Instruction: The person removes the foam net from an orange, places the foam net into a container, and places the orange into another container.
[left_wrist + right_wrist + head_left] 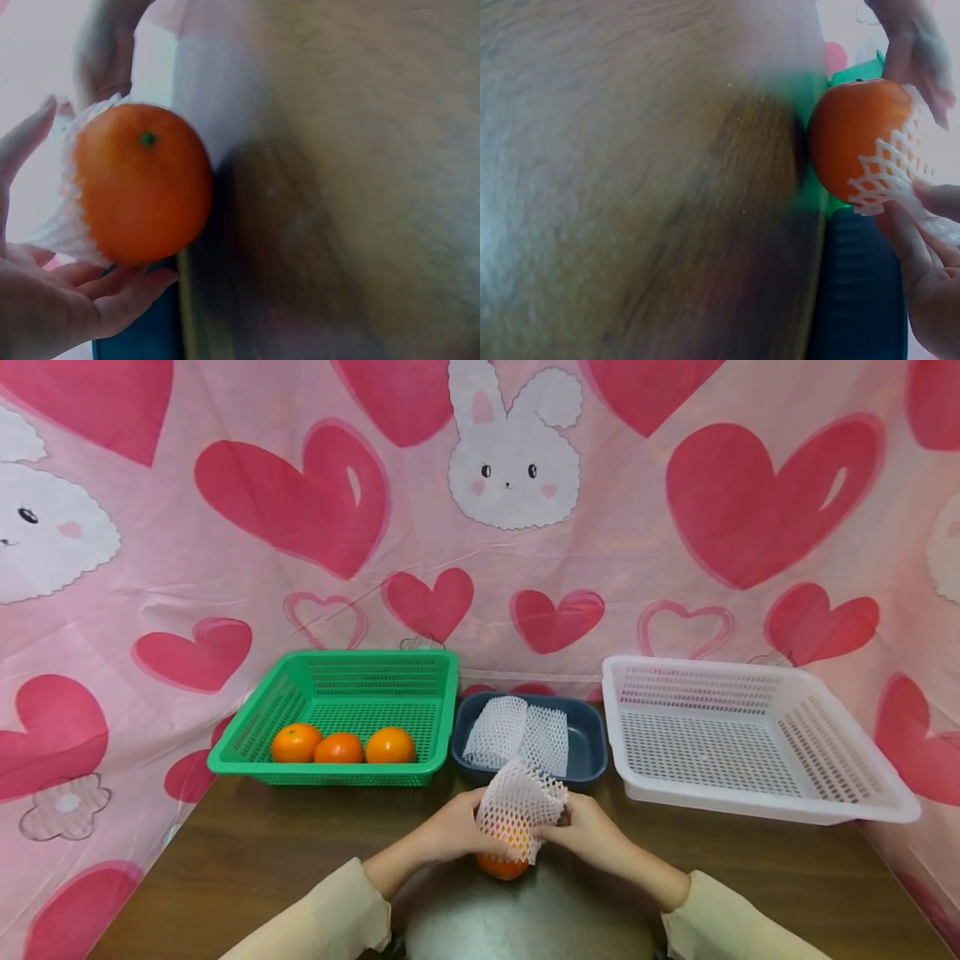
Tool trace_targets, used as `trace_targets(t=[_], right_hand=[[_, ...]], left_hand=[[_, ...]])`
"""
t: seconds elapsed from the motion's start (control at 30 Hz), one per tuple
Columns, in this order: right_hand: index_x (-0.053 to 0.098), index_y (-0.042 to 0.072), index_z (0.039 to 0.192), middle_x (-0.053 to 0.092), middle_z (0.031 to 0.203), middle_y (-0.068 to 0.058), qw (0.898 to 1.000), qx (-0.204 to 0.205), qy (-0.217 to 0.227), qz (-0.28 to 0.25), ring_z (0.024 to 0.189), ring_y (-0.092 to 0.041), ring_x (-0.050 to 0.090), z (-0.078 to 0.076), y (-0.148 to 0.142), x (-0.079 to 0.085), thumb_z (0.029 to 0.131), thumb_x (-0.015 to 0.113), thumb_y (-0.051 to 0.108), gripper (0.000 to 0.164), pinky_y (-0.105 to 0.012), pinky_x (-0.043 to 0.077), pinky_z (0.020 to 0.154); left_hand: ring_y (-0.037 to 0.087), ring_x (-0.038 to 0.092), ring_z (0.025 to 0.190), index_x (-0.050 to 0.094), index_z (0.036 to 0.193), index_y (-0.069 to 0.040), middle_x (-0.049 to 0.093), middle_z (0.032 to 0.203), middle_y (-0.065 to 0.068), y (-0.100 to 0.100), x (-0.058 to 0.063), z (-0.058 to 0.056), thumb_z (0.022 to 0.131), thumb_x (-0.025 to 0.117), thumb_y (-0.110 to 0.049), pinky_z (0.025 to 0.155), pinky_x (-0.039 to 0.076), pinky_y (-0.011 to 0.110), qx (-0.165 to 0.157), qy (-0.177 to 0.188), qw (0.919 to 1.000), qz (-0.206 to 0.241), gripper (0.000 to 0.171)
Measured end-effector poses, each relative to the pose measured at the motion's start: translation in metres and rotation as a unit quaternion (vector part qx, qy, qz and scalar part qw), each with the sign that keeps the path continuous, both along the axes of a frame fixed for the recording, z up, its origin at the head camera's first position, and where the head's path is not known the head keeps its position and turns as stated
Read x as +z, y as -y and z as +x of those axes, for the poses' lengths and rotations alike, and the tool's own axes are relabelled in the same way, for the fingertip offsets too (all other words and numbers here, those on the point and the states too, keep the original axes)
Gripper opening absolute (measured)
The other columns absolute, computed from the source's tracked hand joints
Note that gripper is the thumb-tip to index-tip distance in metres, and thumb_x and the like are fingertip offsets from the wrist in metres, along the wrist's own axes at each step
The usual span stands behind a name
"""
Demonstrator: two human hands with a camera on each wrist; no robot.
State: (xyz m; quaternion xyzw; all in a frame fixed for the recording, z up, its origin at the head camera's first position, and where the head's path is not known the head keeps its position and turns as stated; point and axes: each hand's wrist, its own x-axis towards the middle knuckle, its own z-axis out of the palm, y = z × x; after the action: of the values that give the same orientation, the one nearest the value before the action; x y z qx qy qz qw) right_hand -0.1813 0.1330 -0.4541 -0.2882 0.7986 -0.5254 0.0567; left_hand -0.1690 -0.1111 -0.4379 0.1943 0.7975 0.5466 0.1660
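An orange (502, 866) is partly inside a white foam net sleeve (517, 802), its lower part bare. My left hand (457, 831) holds the sleeved orange from the left, its fingers around the side. In the left wrist view, the bare end of the orange (150, 187) with its green stem spot faces the camera. From the right, my right hand (588, 835) pinches the edge of the net between thumb and fingers, as the right wrist view shows at the net's rim (885, 176). The net's upper end stands loose above the fruit.
A green basket (333, 770) with three oranges (390, 745) stands at the back left. Behind the hands, a dark blue tray (588, 735) contains white foam nets (517, 731). A white basket (765, 802) is at the back right, on the brown wooden table (300, 843).
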Motion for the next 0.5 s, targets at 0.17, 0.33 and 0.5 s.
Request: trace_targets(t=[0.17,0.33,0.5], right_hand=[[0.062,-0.016,0.116,0.072,0.105,-0.019,0.998,0.002,0.050,-0.028,0.088,-0.007,0.067,-0.004,0.005,0.000,0.088,0.079,0.004,0.038,-0.026,0.058,0.074],[0.057,-0.019,0.121,0.073,0.104,-0.024,0.994,-0.012,0.089,-0.058,0.090,-0.013,0.070,-0.008,0.008,0.004,0.091,0.075,0.002,0.041,-0.025,0.057,0.077],[0.050,-0.018,0.132,0.070,0.113,-0.030,0.989,-0.039,0.104,-0.095,0.093,-0.016,0.071,-0.015,0.009,0.014,0.096,0.067,0.000,0.043,-0.026,0.057,0.083]], left_hand=[[0.010,0.060,0.103,0.056,0.137,-0.005,0.066,0.119,-0.005,-0.002,-0.004,0.005,0.067,0.095,-0.008,0.096,0.046,0.025,-0.041,-0.007,0.9991,-0.007,0.080],[0.011,0.061,0.104,0.053,0.139,-0.004,0.066,0.121,-0.002,-0.001,-0.006,0.005,0.067,0.094,-0.004,0.097,0.045,0.025,-0.035,0.000,0.9994,0.003,0.083],[0.014,0.060,0.104,0.053,0.140,-0.003,0.065,0.122,-0.001,0.001,-0.005,0.005,0.070,0.094,-0.010,0.099,0.046,0.029,-0.021,0.007,0.9994,-0.024,0.081]])
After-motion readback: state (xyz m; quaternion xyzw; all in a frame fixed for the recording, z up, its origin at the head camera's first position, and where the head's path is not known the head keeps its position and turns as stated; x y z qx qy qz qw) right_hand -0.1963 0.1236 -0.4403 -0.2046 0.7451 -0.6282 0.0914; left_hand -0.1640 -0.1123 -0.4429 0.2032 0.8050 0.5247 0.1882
